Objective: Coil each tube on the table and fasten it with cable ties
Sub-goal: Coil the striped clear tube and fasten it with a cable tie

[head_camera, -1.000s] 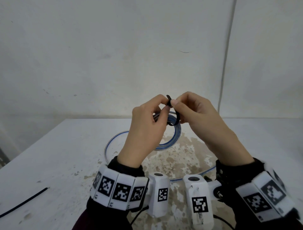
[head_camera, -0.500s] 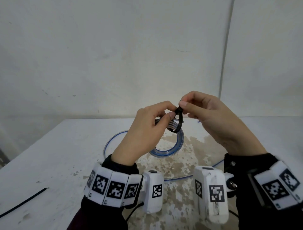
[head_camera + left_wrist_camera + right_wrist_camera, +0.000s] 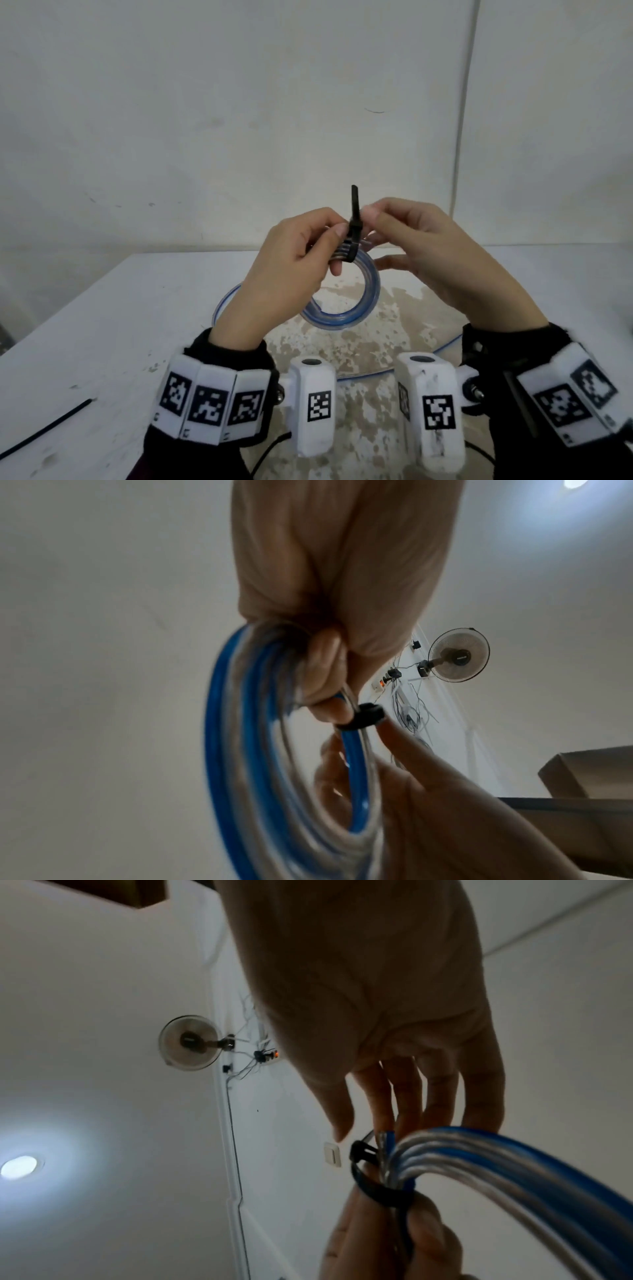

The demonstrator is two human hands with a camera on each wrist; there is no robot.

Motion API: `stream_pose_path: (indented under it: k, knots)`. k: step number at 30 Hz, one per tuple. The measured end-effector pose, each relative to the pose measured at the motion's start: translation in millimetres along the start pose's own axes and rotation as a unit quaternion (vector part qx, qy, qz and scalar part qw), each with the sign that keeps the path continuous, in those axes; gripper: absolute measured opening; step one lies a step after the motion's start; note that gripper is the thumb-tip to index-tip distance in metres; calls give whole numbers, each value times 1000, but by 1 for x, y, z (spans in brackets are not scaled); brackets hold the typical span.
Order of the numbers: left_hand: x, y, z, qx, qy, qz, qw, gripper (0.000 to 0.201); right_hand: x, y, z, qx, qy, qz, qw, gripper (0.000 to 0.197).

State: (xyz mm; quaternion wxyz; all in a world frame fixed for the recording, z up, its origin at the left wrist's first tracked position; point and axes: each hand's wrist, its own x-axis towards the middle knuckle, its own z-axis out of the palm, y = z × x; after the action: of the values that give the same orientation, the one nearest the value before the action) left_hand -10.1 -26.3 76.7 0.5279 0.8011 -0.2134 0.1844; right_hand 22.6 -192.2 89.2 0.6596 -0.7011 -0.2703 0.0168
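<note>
Table sits well below both hands, which hold the coiled tube higher against the wall than half a second ago. The coil now hangs as a tighter ring, and the cable tie is drawn snug round its top, its free tail pointing straight up where before it was a loose loop. A loose run of tube trails down to the tabletop. The left hand has its thumb and fingers curled round the bundle just left of the tie. The right hand pinches at the tie from the right with thumb and forefinger, its other fingers spread behind the coil. The left wrist view shows the tie's head pressed against a left fingertip. The right wrist view shows the band crossing the strands, and a cut tube end beside it.
</note>
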Motion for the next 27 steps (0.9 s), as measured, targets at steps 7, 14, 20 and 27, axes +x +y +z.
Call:
stream_pose_path:
  k: [7, 14, 20, 27]
  knots:
    - [0, -1, 2, -16, -11, -11, 1000, 18, 2, 3, 6, 13, 31, 4, 999, 16]
    - [0, 0, 0, -14, -11, -13, 1000, 25, 3, 4, 13, 14, 100, -57, 993, 17]
    - [-7, 19, 3, 23, -24, 9, 999, 21, 1, -2, 9, -2, 145, -100, 984, 17]
    - [-10, 34, 10, -77, -40, -38, 995, 22, -2, -6, 6, -43, 181, -129, 974, 17]
